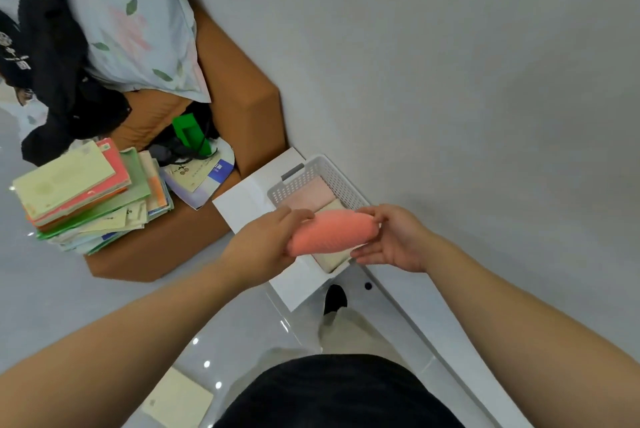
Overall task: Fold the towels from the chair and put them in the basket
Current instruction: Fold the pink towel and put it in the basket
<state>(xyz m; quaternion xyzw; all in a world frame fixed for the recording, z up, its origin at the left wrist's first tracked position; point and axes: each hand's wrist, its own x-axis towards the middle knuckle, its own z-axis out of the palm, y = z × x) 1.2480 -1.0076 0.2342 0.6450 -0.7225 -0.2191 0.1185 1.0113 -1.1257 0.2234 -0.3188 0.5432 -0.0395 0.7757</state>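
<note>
Holding folded coral towel [334, 232] above basket [323, 166], centre frame | left hand [270, 244], right hand [393, 240] clasp its ends, seemingly preserving fold.

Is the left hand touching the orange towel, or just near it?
Touching. The head view shows the left hand gripping one end of the orange towel, with its fingers curled over the towel's top edge and no gap between them.

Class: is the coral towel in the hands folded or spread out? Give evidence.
Folded: the coral towel is a compact bundle held between left hand and right hand, above the basket.
</note>
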